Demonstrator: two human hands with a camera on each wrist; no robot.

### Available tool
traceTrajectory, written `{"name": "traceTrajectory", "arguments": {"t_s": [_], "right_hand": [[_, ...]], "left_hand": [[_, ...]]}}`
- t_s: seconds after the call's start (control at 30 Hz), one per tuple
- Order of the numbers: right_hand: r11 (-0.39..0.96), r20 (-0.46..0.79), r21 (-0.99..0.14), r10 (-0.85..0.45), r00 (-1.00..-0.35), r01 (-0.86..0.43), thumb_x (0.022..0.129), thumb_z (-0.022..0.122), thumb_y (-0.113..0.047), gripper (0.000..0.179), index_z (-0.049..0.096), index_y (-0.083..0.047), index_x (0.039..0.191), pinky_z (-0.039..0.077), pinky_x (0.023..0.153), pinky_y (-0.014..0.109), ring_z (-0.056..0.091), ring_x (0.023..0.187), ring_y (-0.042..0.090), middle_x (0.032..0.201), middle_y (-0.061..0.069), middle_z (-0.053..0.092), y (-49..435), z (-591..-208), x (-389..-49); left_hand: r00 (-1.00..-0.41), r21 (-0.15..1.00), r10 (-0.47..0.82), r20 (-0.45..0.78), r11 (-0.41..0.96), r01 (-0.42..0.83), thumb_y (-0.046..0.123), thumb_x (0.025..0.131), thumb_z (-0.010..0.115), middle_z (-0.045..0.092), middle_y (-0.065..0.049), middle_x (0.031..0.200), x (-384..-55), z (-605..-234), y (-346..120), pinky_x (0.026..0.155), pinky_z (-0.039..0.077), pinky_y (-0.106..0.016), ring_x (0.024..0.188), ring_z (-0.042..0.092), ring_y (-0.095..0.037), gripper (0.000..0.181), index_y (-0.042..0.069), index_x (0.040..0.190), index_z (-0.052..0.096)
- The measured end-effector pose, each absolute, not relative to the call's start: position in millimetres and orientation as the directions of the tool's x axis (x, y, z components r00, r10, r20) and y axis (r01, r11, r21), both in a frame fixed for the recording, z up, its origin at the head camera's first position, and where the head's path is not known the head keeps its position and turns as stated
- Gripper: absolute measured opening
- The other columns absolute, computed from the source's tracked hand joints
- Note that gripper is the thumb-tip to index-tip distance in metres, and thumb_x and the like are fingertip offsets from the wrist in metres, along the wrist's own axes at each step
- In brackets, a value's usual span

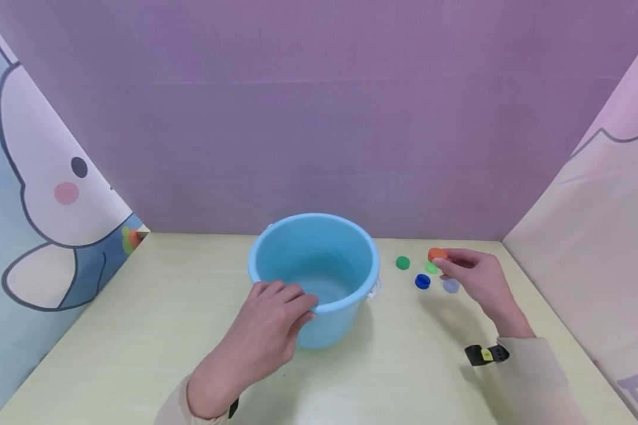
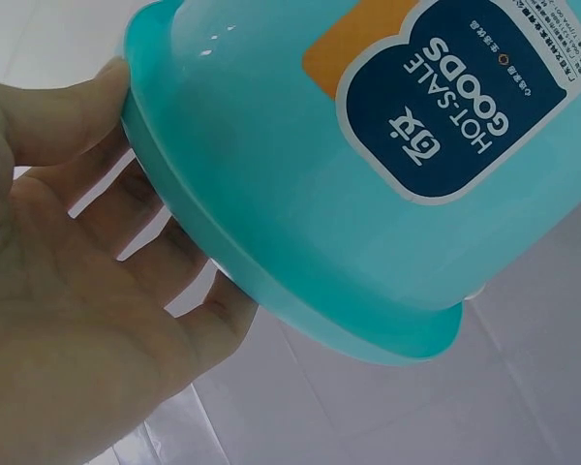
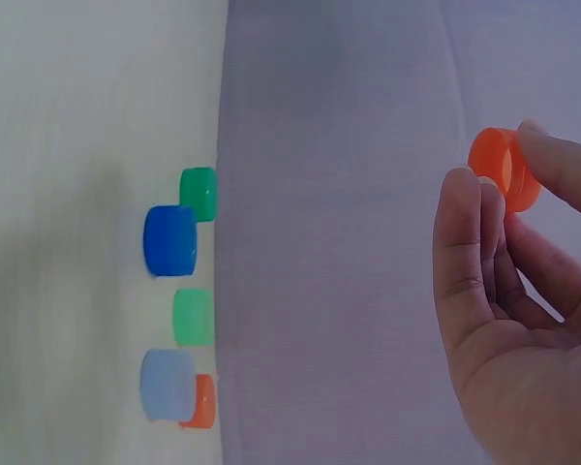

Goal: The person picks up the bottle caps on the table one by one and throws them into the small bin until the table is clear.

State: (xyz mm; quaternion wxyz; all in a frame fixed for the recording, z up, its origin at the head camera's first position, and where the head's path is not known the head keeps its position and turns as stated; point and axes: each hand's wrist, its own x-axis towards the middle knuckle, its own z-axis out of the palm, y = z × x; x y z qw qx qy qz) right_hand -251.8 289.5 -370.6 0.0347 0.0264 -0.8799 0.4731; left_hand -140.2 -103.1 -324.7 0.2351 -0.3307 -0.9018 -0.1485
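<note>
A light blue bucket [image 1: 324,330] stands upright on the table, its mouth facing up. My left hand [image 1: 268,324] grips its near rim, fingers over the edge; the left wrist view shows the thumb [image 2: 73,121] outside, below a dark blue label [image 2: 445,107]. Between thumb and fingertips, my right hand [image 1: 481,280] pinches an orange bottle cap [image 1: 437,254], held above the table with its hollow side visible in the right wrist view. Below lie a green cap [image 1: 402,262], a light green cap [image 1: 431,268], a dark blue cap [image 1: 422,281] and a pale blue cap [image 1: 451,285].
A second orange cap [image 3: 203,402] lies partly behind the pale blue one in the right wrist view. The bucket's white handle fitting [image 1: 374,288] sticks out on its right. A purple cloth wall [image 1: 319,118] closes the table's back, with printed cloth at both sides.
</note>
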Motion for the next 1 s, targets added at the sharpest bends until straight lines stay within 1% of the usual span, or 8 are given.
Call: {"name": "traceTrajectory", "arguments": {"t_s": [0.07,0.17,0.27,0.33,0.5,0.73,0.87,1.0], "right_hand": [[0.547,0.088,-0.833,-0.019,-0.996,-0.084,0.095,0.070,-0.049,0.062,0.062,-0.004,0.137,0.042,0.087,0.039,0.072,0.090,0.019,0.119,0.016,0.070,287,-368,-251],[0.544,0.102,-0.833,-0.024,-0.995,-0.098,0.095,0.071,-0.046,0.059,0.063,-0.005,0.136,0.046,0.081,0.034,0.071,0.089,0.016,0.118,0.016,0.070,282,-365,-249],[0.545,0.118,-0.831,-0.022,-0.993,-0.111,0.094,0.072,-0.046,0.057,0.065,-0.004,0.133,0.050,0.074,0.029,0.071,0.089,0.019,0.114,0.015,0.071,277,-362,-246],[0.545,0.125,-0.830,-0.021,-0.992,-0.116,0.094,0.072,-0.046,0.056,0.066,-0.004,0.132,0.050,0.072,0.028,0.070,0.090,0.021,0.112,0.013,0.071,274,-361,-245],[0.551,0.145,-0.824,-0.020,-0.989,-0.132,0.093,0.073,-0.047,0.056,0.068,-0.006,0.130,0.050,0.071,0.029,0.067,0.089,0.022,0.109,0.010,0.071,266,-358,-242],[0.563,0.175,-0.810,-0.036,-0.984,-0.165,0.093,0.072,-0.047,0.053,0.068,-0.007,0.128,0.051,0.072,0.030,0.065,0.091,0.027,0.108,0.012,0.068,256,-356,-240],[0.568,0.199,-0.800,-0.049,-0.979,-0.191,0.093,0.073,-0.045,0.051,0.069,-0.006,0.126,0.053,0.074,0.029,0.063,0.092,0.023,0.110,0.011,0.069,249,-353,-237],[0.565,0.231,-0.793,-0.067,-0.971,-0.228,0.093,0.074,-0.042,0.047,0.070,-0.006,0.123,0.053,0.075,0.026,0.064,0.091,0.021,0.108,0.011,0.071,242,-349,-236]], "left_hand": [[-0.671,0.113,0.526,0.523,0.737,0.666,0.014,0.087,0.081,0.066,0.005,0.091,-140,-325,-103,0.080,0.046,-0.041,0.087,0.057,-0.017,0.018,0.017,0.101,0.071],[-0.671,0.114,0.525,0.524,0.737,0.666,0.014,0.086,0.082,0.066,0.005,0.091,-140,-325,-103,0.080,0.046,-0.041,0.086,0.057,-0.017,0.018,0.016,0.101,0.071],[-0.671,0.115,0.523,0.525,0.738,0.665,0.013,0.086,0.082,0.066,0.005,0.091,-141,-325,-103,0.080,0.046,-0.041,0.086,0.056,-0.017,0.019,0.016,0.101,0.071],[-0.672,0.114,0.523,0.524,0.738,0.665,0.014,0.086,0.082,0.066,0.005,0.090,-141,-325,-103,0.080,0.046,-0.041,0.086,0.056,-0.017,0.019,0.016,0.101,0.071],[-0.671,0.115,0.524,0.524,0.737,0.666,0.014,0.086,0.082,0.066,0.005,0.091,-141,-325,-103,0.080,0.045,-0.041,0.086,0.056,-0.017,0.019,0.017,0.101,0.072],[-0.673,0.113,0.527,0.519,0.738,0.665,0.014,0.086,0.082,0.066,0.005,0.091,-141,-324,-103,0.080,0.046,-0.041,0.086,0.056,-0.017,0.019,0.017,0.101,0.071],[-0.673,0.113,0.528,0.519,0.738,0.666,0.014,0.086,0.082,0.066,0.005,0.091,-140,-324,-103,0.080,0.046,-0.041,0.086,0.056,-0.017,0.019,0.017,0.101,0.071],[-0.667,0.111,0.528,0.525,0.735,0.669,0.014,0.086,0.082,0.066,0.005,0.091,-140,-325,-103,0.080,0.045,-0.041,0.086,0.056,-0.017,0.019,0.017,0.101,0.071]]}}
